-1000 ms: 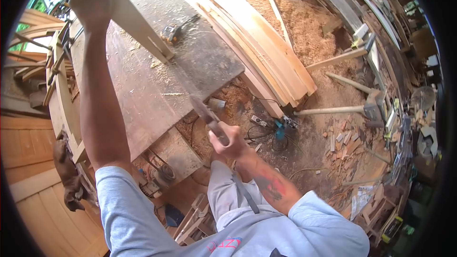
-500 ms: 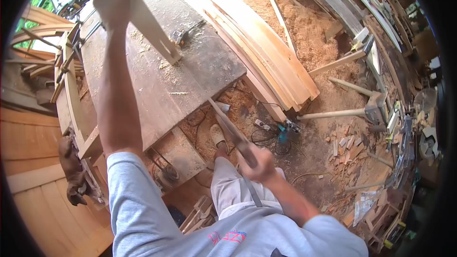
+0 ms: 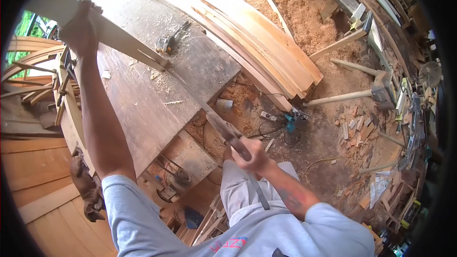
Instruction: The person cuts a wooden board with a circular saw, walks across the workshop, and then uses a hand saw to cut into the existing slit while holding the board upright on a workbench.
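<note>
My left hand (image 3: 78, 31), at the upper left, is closed around a long pale wooden board (image 3: 126, 40) held above the workbench (image 3: 157, 119). The board's narrow end has a lengthwise slit. My right hand (image 3: 255, 156) grips the wooden handle of a handsaw (image 3: 216, 119) in front of my legs. Its long blade runs up and left over the bench edge, and the far end meets the slit end of the board. How deep the blade sits in the wood is hard to make out. A yellow and black tape measure (image 3: 165, 44) lies on the bench near the board's tip.
Long planks (image 3: 257, 33) are stacked right of the bench. Sawdust (image 3: 304, 24) covers the floor, with wood offcuts (image 3: 357, 131), a cable and a teal tool (image 3: 290, 123). A wooden stool (image 3: 381, 90) lies tipped over. A brown dog (image 3: 85, 185) is at the left.
My left hand and the board have swung left and lower, and the board lies at a flatter slant. The saw stays at the board's end. The view has shifted slightly.
</note>
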Demonstrator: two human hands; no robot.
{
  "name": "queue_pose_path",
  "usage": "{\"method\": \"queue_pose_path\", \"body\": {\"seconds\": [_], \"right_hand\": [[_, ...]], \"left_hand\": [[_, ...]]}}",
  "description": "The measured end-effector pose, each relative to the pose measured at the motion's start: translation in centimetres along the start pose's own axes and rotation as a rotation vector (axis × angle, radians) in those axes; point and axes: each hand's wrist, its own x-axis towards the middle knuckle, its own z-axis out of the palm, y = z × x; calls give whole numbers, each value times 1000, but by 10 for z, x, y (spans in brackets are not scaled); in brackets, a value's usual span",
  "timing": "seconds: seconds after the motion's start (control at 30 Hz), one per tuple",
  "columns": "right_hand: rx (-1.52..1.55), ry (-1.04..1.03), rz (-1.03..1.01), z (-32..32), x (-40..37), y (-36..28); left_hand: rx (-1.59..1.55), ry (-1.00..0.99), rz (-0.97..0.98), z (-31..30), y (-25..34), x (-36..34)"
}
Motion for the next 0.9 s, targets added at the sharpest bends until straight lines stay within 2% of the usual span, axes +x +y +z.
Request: {"method": "queue_pose_path", "body": {"seconds": [0.03, 0.07, 0.13, 0.2, 0.23, 0.33, 0.37, 0.4, 0.47, 0.5, 0.53, 0.6, 0.63, 0.7, 0.8, 0.9], "right_hand": [[5, 15, 11, 8, 10, 6], [15, 14, -22, 10, 18, 12], [18, 22, -38, 2, 14, 9], [38, -17, -6, -22, 11, -17], [-61, -13, -95, -40, -2, -28], [-180, -117, -116, -94, -32, -75], [-148, -120, 16, -104, -39, -93], [-233, -150, -65, -112, -33, -105], [-218, -98, -85, -105, -23, -105], [-226, -95, -142, -92, -14, -92], [-234, -90, -201, -72, 1, -67], [19, -38, -72, -15, 45, -13], [84, -65, -75, 17, 72, 20], [139, -55, -78, 48, 107, 19], [108, -43, -9, 35, 91, 12], [-81, -115, -96, -28, 33, -11]], "left_hand": [[390, -42, 315, -17, -19, 15], [263, 17, 28, -1, 15, -10], [173, -1, -75, 8, 20, -10], [160, 7, -50, 19, 13, -3], [148, 33, -26, 22, 8, 3], [252, 5, -31, 10, -8, 21], [782, -160, 285, -5, -13, 28], [781, -167, 287, -5, -11, 26], [255, -18, -134, -5, -7, 25], [114, 27, -202, -4, -9, 24], [119, 25, -195, -2, -9, 22], [92, 39, -196, 3, -2, 18], [134, 7, -194, 2, 0, 18], [95, 22, -180, -2, -6, 23], [1, -36, -222, -6, -12, 25], [29, -14, -177, -8, -18, 29]]}}
